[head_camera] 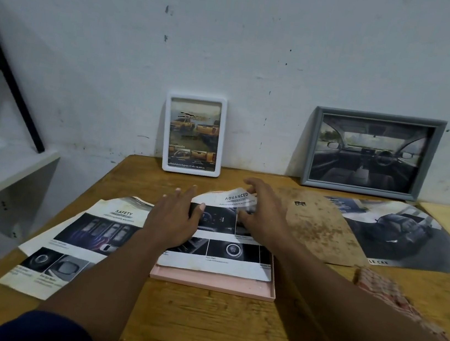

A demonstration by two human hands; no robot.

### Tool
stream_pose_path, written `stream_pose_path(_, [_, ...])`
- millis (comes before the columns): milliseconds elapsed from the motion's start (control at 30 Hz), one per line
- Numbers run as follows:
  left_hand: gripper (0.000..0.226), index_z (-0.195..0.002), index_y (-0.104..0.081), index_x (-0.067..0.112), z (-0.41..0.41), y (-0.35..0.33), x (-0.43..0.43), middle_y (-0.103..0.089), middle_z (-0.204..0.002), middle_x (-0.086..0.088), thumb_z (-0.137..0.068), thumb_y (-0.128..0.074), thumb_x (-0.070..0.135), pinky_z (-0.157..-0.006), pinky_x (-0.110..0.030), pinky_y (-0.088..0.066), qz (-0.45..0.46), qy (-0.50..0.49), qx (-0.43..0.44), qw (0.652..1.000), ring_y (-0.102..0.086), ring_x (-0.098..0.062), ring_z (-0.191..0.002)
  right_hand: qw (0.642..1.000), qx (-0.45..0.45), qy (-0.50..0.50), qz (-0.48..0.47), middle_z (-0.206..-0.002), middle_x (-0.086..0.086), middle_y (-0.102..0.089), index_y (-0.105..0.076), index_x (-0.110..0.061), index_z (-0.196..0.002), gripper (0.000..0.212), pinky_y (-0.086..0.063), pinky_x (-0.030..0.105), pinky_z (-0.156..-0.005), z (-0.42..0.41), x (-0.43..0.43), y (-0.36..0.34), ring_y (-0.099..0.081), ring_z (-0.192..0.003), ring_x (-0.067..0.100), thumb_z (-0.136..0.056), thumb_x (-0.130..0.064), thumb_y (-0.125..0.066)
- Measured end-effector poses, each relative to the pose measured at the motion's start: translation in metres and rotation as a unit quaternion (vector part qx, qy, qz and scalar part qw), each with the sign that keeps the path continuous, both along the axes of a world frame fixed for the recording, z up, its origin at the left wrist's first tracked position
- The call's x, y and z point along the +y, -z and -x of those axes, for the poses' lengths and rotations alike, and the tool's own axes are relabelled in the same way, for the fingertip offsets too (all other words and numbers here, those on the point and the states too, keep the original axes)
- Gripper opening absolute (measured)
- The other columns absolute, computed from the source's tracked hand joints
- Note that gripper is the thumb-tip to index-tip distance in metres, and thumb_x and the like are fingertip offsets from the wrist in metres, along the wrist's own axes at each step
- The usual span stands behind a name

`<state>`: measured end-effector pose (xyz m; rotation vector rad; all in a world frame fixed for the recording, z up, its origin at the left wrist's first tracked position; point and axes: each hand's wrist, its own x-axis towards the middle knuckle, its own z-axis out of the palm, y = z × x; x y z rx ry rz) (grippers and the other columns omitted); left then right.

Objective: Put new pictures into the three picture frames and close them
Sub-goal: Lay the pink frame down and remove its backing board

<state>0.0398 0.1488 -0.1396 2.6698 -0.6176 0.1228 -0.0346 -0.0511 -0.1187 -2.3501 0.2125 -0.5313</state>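
A pink picture frame (212, 282) lies flat on the wooden table (196, 325), with a printed car-brochure page headed "ADVANCED" (232, 253) lying in it. My left hand (175, 218) rests flat on the page's left part, fingers straight. My right hand (262, 213) is at the page's top edge, which curls upward under its fingers; thumb and fingers seem to pinch it. A white frame (194, 134) and a grey frame (370, 153), both holding car pictures, lean upright against the wall.
A "SAFETY" brochure page (75, 239) lies left of the pink frame. A brown backing board (322, 230) and a dark car poster (411, 237) lie to the right, with a checked cloth (385, 294) near my right forearm. A white shelf (1, 168) stands at the left.
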Motion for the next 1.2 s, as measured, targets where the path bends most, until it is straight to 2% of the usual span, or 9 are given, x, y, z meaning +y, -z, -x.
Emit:
stream_pose_path(100, [0.064,-0.161,-0.023,0.024,0.002,-0.002,0.001,-0.034,-0.163,-0.01,-0.105,-0.035,0.054,-0.123,-0.048,-0.02,0.017,0.0,0.001,1.0,-0.022,-0.029,-0.154,0.996,-0.058,0.004,-0.073,-0.124,-0.008,-0.052,-0.052,-0.03,-0.132,0.052,-0.061,0.033,-0.079,-0.002,0.002,-0.011,-0.055,-0.115,0.016,-0.089,-0.002,-0.066])
stream_pose_path(233, [0.059,-0.154,-0.031,0.034,0.001,-0.009,0.001,-0.059,-0.141,-0.002,-0.101,-0.047,0.053,-0.103,-0.05,-0.047,0.096,0.03,0.003,0.995,-0.053,-0.028,-0.131,0.98,-0.117,0.029,-0.156,-0.114,-0.007,-0.058,-0.057,-0.024,-0.122,0.035,-0.056,0.015,-0.058,-0.004,-0.006,-0.033,-0.06,-0.098,0.01,-0.094,-0.002,-0.06])
stream_pose_path(333, [0.066,-0.153,-0.028,0.038,0.008,-0.02,-0.009,-0.064,-0.134,0.005,-0.096,-0.059,0.051,-0.092,-0.048,-0.055,0.166,0.035,0.008,0.985,-0.061,-0.022,-0.119,0.968,-0.153,0.038,-0.194,-0.108,-0.005,-0.062,-0.058,-0.023,-0.117,0.032,-0.058,0.019,-0.062,-0.006,-0.018,-0.05,-0.066,-0.094,0.012,-0.094,-0.001,-0.06])
stream_pose_path(467, [0.068,-0.151,-0.038,0.034,0.014,-0.036,-0.036,-0.068,-0.125,0.001,-0.094,-0.072,0.024,-0.083,-0.041,-0.06,0.322,0.011,0.037,0.946,-0.066,-0.017,-0.108,0.962,-0.161,0.053,-0.213,-0.103,-0.004,-0.063,-0.056,-0.021,-0.12,0.035,-0.059,0.023,-0.066,0.0,-0.042,-0.073,-0.065,-0.088,0.008,-0.091,-0.005,-0.068])
stream_pose_path(633, [0.053,-0.141,-0.049,0.031,0.024,-0.048,-0.089,-0.061,-0.135,-0.004,-0.098,-0.063,0.004,-0.065,-0.017,-0.055,0.459,-0.026,0.078,0.885,-0.065,-0.019,-0.109,0.956,-0.031,0.023,-0.29,-0.117,0.003,-0.063,-0.043,-0.019,-0.134,0.06,-0.057,0.028,-0.072,0.029,-0.09,-0.064,-0.065,-0.092,0.015,-0.085,-0.012,-0.076])
stream_pose_path(767, [0.056,-0.146,-0.048,0.029,0.039,-0.044,-0.141,-0.049,-0.145,-0.003,-0.099,-0.059,0.0,-0.064,-0.007,-0.053,0.422,0.008,0.034,0.906,-0.055,-0.018,-0.123,0.981,-0.035,0.075,-0.173,-0.136,-0.006,-0.05,-0.037,-0.026,-0.142,0.069,-0.051,0.018,-0.068,0.067,-0.12,-0.04,-0.055,-0.103,0.008,-0.087,0.001,-0.069])
stream_pose_path(900, [0.052,-0.143,-0.053,0.02,0.056,-0.039,-0.192,-0.052,-0.141,-0.002,-0.098,-0.056,-0.004,-0.082,0.003,-0.038,0.355,0.091,-0.029,0.93,-0.051,-0.013,-0.123,0.984,-0.079,0.154,-0.049,-0.143,0.003,-0.048,-0.036,-0.033,-0.143,0.073,-0.054,0.043,-0.093,0.095,-0.16,-0.035,-0.054,-0.12,0.021,-0.087,0.003,-0.066])
stream_pose_path(1033, [0.049,-0.141,-0.056,0.021,0.072,-0.035,-0.241,-0.059,-0.138,-0.001,-0.096,-0.062,0.003,-0.105,-0.036,-0.049,0.335,0.164,0.015,0.928,-0.055,-0.018,-0.125,0.983,-0.061,0.172,-0.007,-0.135,0.005,-0.055,-0.045,-0.027,-0.137,0.059,-0.051,0.031,-0.081,0.114,-0.208,-0.046,-0.053,-0.11,0.015,-0.09,0.004,-0.062])
stream_pose_path(1200, [0.056,-0.146,-0.05,0.027,0.077,-0.021,-0.29,-0.057,-0.139,0.003,-0.093,-0.069,0.019,-0.105,-0.04,-0.049,0.255,0.222,0.057,0.939,-0.054,-0.017,-0.125,0.978,-0.02,0.206,0.02,-0.135,0.01,-0.058,-0.051,-0.02,-0.134,0.051,-0.051,0.033,-0.083,0.122,-0.27,-0.04,-0.057,-0.114,0.026,-0.09,0.002,-0.063])
